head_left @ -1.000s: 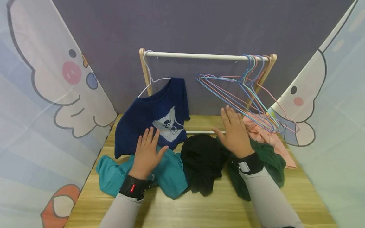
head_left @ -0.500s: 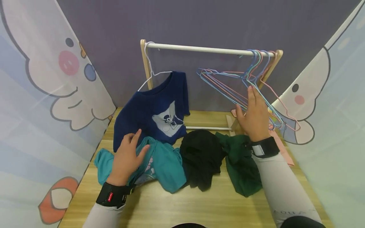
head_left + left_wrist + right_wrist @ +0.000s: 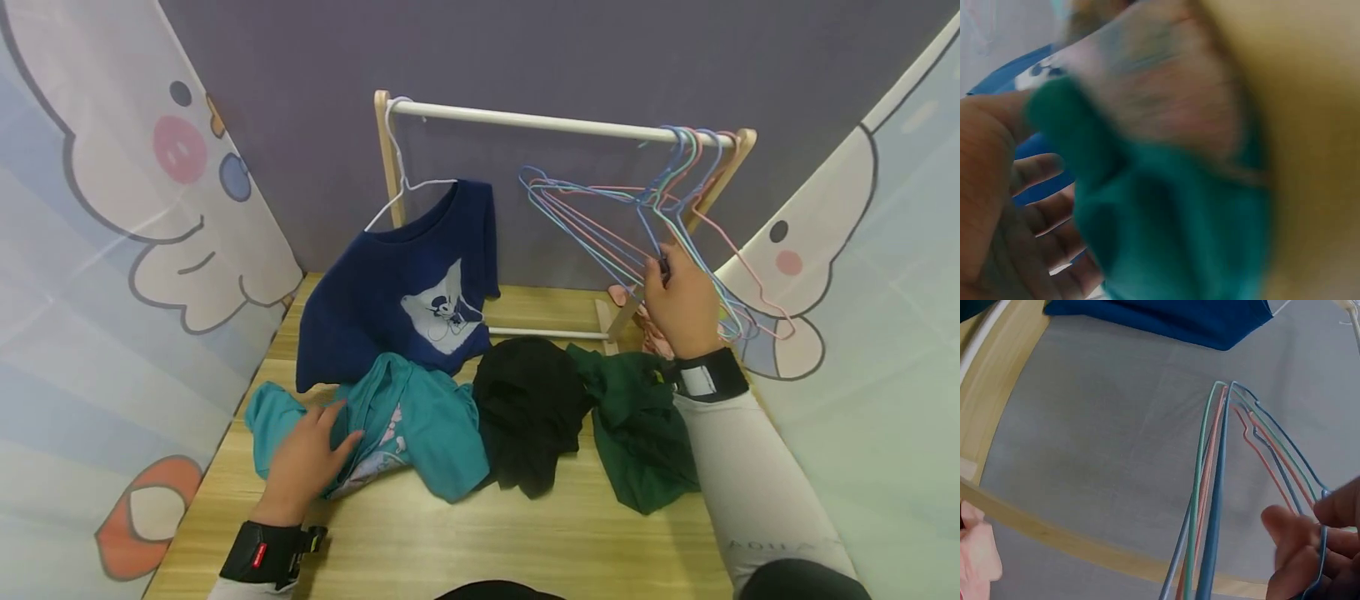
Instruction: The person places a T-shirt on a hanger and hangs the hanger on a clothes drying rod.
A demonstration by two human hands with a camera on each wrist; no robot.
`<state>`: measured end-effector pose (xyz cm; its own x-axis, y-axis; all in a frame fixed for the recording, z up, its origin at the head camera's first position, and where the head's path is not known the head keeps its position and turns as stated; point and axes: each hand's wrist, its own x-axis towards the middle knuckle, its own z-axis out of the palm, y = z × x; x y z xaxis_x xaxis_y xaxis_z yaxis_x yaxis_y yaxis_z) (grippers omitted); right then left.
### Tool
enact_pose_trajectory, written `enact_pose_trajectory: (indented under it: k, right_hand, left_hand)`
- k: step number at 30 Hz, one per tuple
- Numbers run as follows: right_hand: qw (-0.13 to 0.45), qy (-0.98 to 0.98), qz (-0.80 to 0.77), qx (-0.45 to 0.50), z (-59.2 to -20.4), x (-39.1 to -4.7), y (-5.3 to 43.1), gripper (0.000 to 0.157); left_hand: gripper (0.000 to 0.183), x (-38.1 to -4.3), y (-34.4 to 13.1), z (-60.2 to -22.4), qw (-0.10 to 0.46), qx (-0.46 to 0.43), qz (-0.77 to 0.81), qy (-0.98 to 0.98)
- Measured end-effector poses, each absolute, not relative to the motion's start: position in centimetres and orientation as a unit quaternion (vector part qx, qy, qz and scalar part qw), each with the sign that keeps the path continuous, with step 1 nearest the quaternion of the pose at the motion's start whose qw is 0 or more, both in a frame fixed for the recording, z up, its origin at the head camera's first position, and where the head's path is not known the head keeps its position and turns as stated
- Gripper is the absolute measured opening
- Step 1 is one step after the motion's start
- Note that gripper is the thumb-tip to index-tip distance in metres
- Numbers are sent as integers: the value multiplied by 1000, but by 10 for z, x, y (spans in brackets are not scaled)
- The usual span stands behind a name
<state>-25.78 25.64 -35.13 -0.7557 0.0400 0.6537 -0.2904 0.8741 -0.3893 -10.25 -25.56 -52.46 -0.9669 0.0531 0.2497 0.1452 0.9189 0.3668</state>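
My right hand (image 3: 684,300) pinches the side of a blue clothes hanger (image 3: 1213,537) between thumb and fingers. It is the front one of several blue, green and pink hangers bunched at the right end of the rack's white rail (image 3: 525,122). My left hand (image 3: 307,458), its fingers loosely bent, is at the left part of a crumpled teal garment (image 3: 442,433) with a print. The left wrist view is blurred there; whether the fingers touch the cloth I cannot tell. A navy T-shirt (image 3: 360,300) with a white star print hangs on a white hanger at the rail's left end.
A crumpled black garment (image 3: 528,417) and a dark green garment (image 3: 641,433) lie on the wooden table (image 3: 525,542), right of the teal one. Pink cloth (image 3: 979,556) lies by the rack's right foot. Printed panels stand on both sides, a grey wall behind.
My right hand has moved right and up to the hangers and now pinches the blue one. My left hand has drawn back toward the lower left, over the teal garment.
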Motion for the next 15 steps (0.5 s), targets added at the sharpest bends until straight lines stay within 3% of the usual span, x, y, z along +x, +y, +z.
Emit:
enact_pose_trajectory:
  k: [4, 11, 15]
  right_hand:
    - [333, -902, 267, 61, -349, -260, 256, 27]
    - [305, -888, 342, 37, -345, -260, 254, 28]
    - [301, -878, 370, 35, -341, -260, 253, 28]
  left_hand:
    - [60, -95, -255, -544, 96, -56, -194, -975]
    - [21, -91, -255, -552, 130, -76, -198, -969]
    - [17, -94, -257, -544, 147, -72, -203, -965]
